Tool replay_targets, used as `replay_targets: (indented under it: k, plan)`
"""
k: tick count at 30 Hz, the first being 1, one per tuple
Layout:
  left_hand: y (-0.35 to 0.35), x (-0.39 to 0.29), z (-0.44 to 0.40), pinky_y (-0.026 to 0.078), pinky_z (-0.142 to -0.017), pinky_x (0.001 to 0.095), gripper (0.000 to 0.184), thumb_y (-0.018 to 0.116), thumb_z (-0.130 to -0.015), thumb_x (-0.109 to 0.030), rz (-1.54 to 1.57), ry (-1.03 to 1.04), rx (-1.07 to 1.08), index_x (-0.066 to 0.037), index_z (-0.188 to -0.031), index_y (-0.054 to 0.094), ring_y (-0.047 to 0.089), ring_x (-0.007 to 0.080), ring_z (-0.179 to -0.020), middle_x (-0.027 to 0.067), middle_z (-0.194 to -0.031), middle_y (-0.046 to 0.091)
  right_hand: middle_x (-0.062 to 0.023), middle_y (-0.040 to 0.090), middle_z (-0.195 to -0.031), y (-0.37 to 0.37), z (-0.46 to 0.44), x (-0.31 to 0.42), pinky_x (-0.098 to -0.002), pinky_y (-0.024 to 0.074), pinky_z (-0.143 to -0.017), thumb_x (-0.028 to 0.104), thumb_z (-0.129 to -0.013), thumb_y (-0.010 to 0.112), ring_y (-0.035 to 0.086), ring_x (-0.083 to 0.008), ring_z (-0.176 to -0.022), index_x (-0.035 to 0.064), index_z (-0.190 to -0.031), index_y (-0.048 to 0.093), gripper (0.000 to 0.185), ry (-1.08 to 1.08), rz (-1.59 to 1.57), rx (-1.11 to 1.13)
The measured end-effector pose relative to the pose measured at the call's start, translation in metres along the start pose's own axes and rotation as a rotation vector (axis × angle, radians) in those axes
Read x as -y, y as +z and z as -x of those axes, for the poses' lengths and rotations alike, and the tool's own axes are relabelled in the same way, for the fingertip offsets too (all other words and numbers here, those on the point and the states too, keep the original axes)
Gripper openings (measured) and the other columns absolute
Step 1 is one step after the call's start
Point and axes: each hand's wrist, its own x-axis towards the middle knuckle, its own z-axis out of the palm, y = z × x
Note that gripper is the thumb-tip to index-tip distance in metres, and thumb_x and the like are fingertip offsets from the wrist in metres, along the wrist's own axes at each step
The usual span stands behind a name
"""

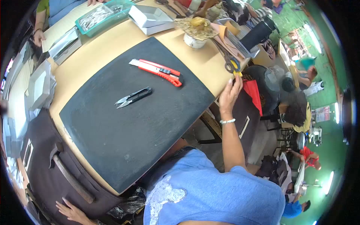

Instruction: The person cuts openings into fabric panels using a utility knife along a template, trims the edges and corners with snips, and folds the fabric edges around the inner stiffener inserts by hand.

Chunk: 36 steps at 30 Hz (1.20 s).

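Observation:
My right hand (230, 94) is at the table's right edge, fingertips closed together at the yellow part of a pair of scissors (229, 64). The dark blades point away from me, toward the back. Low on the left, my left hand (71, 212) lies flat on dark brown material (45, 180) with its fingers spread. Just beyond it rests a hammer (73, 180) with a wooden handle. On the black mat (112, 150) lie a red utility knife (157, 71), its blade showing, and black thread snips (133, 97) with their tips apart.
A teal basket (103, 17) of small metallic-looking pieces and a white box (152, 18) stand at the back. A white pot (195, 41) has a crusted yellowish top. Grey trays (39, 86) line the left. Another person's hand (39, 37) shows at upper left; more people work at right.

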Motion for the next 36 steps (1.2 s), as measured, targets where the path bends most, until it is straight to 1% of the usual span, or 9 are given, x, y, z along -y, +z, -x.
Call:
replay_targets:
  k: [5,8,12,20,24,26,28,31,36]
  plan:
    - [-0.037,-0.030,0.001,0.027,-0.104,0.0565,0.050,0.037,-0.095,-0.047,-0.102,0.365,-0.420,-0.023,-0.139,0.037,0.034,0.0329,-0.131,0.0080,-0.145,0.034,-0.0147,0.036,-0.139,-0.030,0.033,-0.179,-0.0565,0.0281,-0.099,0.042,-0.091,0.045,0.030,-0.0345,-0.130,0.0031,-0.131,0.040,0.056,0.751,0.723,0.152]
    - [-0.151,-0.149,0.040,0.038,-0.096,0.0506,0.046,0.053,-0.092,-0.038,-0.049,0.254,-0.529,-0.001,-0.117,0.056,0.048,0.0375,-0.114,0.0178,-0.120,0.055,-0.0161,0.037,-0.137,-0.065,0.025,-0.219,-0.0564,0.0249,-0.102,0.047,-0.086,0.052,0.032,-0.0367,-0.128,0.0039,-0.131,0.041,0.062,1.059,0.805,0.239]
    - [-0.099,-0.114,0.022,0.030,-0.104,0.0512,0.043,0.046,-0.094,-0.038,0.197,0.255,-0.510,-0.016,-0.131,0.049,0.039,0.0320,-0.127,0.0093,-0.138,0.044,-0.0172,0.038,-0.137,-0.078,0.016,-0.239,-0.0561,0.0259,-0.102,0.048,-0.081,0.059,0.032,-0.0371,-0.128,0.0057,-0.129,0.045,0.066,1.230,0.821,0.362]
    - [-0.146,-0.189,0.038,0.034,-0.104,0.0418,0.039,0.052,-0.094,-0.024,0.426,0.426,-0.580,-0.006,-0.128,0.051,0.045,0.0308,-0.123,0.0149,-0.134,0.047,-0.0233,0.059,-0.114,-0.094,-0.006,-0.230,-0.0428,0.0402,-0.093,0.030,-0.083,0.060,0.057,-0.0356,-0.103,-0.0070,-0.110,0.057,0.046,0.836,0.411,0.057]
    - [-0.192,-0.258,0.084,0.031,-0.107,0.0401,0.045,0.041,-0.096,-0.029,1.086,0.177,-0.153,0.000,-0.131,0.043,0.037,0.0277,-0.129,0.0175,-0.135,0.043,-0.0130,0.064,-0.102,-0.100,-0.037,-0.101,-0.0336,0.0419,-0.087,0.021,-0.085,0.059,0.058,-0.0214,-0.092,-0.0094,-0.096,0.063,0.032,0.635,-0.696,-0.521]
    - [-0.199,-0.285,0.100,0.031,-0.106,0.0412,0.044,0.037,-0.097,-0.025,1.468,0.253,0.025,0.000,-0.132,0.041,0.038,0.0282,-0.129,0.0176,-0.136,0.043,-0.0131,0.058,-0.111,-0.100,-0.046,0.000,-0.0343,0.0398,-0.094,0.015,-0.087,0.057,0.053,-0.0209,-0.104,-0.0064,-0.114,0.056,0.034,0.649,-0.729,-0.355]
    - [-0.198,-0.305,0.110,0.032,-0.105,0.0420,0.047,0.034,-0.097,-0.030,1.920,0.388,0.408,0.000,-0.132,0.041,0.037,0.0285,-0.129,0.0183,-0.135,0.043,-0.0145,0.061,-0.100,-0.064,-0.007,-0.005,-0.0375,0.0448,-0.087,-0.002,-0.082,0.049,0.058,-0.0244,-0.098,0.0008,-0.109,0.061,0.030,-0.004,-0.049,-0.144]
    - [-0.220,-0.333,0.121,0.033,-0.103,0.0438,0.056,0.033,-0.095,-0.039,2.464,0.195,1.262,0.000,-0.134,0.037,0.040,0.0300,-0.127,0.0191,-0.136,0.042,-0.0156,0.061,-0.101,-0.032,0.003,0.139,-0.0437,0.0414,-0.086,0.013,-0.079,0.056,0.057,-0.0284,-0.098,0.0002,-0.081,0.059,0.014,-0.344,-1.072,0.453]
    - [-0.165,-0.286,0.121,0.036,-0.100,0.0421,0.059,0.046,-0.088,-0.042,1.509,0.288,0.179,0.000,-0.130,0.046,0.048,0.0319,-0.120,0.0189,-0.128,0.051,-0.0146,0.065,-0.086,-0.030,0.097,0.242,-0.0567,0.0355,-0.087,0.032,-0.081,0.062,0.057,-0.0349,-0.098,0.0010,-0.053,0.056,0.042,-0.765,-1.668,1.184]
